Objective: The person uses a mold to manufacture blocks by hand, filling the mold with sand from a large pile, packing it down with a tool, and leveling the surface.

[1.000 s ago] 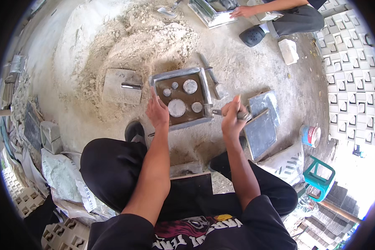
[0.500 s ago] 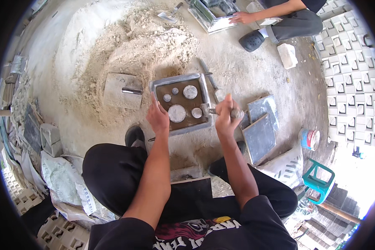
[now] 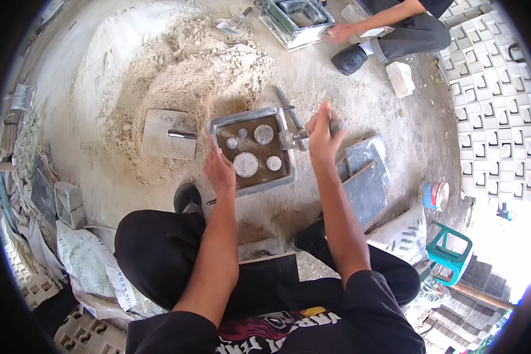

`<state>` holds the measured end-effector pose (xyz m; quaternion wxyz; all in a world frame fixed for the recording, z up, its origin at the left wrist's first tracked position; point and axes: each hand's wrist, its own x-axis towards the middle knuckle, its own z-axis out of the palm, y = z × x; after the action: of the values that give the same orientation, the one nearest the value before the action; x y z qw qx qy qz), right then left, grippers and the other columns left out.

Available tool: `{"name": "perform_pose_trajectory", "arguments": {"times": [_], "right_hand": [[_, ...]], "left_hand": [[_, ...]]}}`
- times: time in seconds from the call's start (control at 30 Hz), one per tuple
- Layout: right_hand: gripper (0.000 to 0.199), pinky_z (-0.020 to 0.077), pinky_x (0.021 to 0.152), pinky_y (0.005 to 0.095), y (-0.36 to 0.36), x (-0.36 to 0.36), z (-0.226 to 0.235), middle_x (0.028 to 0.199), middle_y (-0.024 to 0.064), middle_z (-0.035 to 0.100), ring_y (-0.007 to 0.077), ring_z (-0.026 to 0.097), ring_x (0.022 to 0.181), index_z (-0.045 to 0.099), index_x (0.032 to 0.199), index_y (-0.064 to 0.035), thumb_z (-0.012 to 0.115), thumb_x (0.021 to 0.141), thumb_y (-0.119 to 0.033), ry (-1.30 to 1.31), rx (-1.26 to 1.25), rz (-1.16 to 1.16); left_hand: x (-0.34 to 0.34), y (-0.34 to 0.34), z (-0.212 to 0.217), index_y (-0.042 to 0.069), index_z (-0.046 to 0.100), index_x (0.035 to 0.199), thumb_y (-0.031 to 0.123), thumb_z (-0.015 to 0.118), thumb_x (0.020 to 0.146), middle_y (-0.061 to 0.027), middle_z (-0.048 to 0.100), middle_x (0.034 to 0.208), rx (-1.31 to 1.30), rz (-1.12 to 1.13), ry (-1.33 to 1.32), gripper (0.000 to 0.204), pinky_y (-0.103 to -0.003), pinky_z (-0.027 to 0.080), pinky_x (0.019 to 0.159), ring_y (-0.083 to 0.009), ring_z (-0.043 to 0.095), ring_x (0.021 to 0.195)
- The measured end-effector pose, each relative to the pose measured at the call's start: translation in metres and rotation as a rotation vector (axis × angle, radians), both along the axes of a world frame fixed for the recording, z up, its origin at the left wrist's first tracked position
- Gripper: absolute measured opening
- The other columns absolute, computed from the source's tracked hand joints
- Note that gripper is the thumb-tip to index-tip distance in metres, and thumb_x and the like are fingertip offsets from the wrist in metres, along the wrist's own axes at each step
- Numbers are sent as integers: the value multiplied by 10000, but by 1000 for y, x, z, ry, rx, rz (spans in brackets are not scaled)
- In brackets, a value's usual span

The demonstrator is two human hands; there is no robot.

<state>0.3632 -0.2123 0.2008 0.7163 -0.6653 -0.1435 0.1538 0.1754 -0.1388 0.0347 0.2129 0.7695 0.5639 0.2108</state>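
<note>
Head view: the right hand (image 3: 321, 127) has risen from the mould's right rim since a second ago, fingers now pinching a metal latch handle (image 3: 298, 135). The left hand (image 3: 219, 171), fingers loosely spread, stays on the near-left edge of the square metal mould (image 3: 253, 180), which sits on the sandy floor beside the sand heap (image 3: 177, 65).

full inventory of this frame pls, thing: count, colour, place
square metal mould: 1, grey frame, brown inside, centre of ground
round discs: 5, pale grey, inside mould
flat plate with handle: 1, grey, left of mould
sand pile: 1, beige, upper left
dark slabs: about 2, grey, right of mould
second mould: 1, grey, top, by another person's hand
trowel: 1, grey, top
patterned blocks: many, pale, right
stool: 1, green, lower right
left hand: on mould's left edge
right hand: grips lever at mould's right side
</note>
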Motion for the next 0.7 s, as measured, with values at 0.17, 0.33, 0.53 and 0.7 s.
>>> {"name": "perform_pose_trajectory", "arguments": {"times": [0.17,0.33,0.53,0.7], "right_hand": [[473,211,413,256,2,6,-30,472,-40,369,35,307,441,381,535,-105,485,978,-235,-133,-39,125],[478,204,415,260,3,-5,-18,481,-57,364,31,297,442,360,525,-120,493,974,-219,-216,2,82],[475,198,424,263,7,-10,-3,470,-55,342,42,274,433,348,519,-118,501,962,-197,-78,23,5],[443,227,449,264,15,4,-10,483,-39,372,58,315,451,360,522,-122,494,943,-158,-58,-85,229]], "left_hand": [[3,-2,-2,181,279,1448,152,451,949,-105,605,993,-28,15,18,529,-443,411,823,-286,576,938],[5,-1,3,156,258,1450,90,464,923,-151,626,1030,2,-16,-15,569,-453,445,805,-314,590,957],[1,-3,10,143,271,1445,88,460,921,-161,622,1042,-73,-4,51,560,-457,445,799,-327,585,967],[7,1,-6,188,264,1454,156,440,951,-112,594,1019,-13,19,10,534,-449,397,835,-283,561,964]]}}
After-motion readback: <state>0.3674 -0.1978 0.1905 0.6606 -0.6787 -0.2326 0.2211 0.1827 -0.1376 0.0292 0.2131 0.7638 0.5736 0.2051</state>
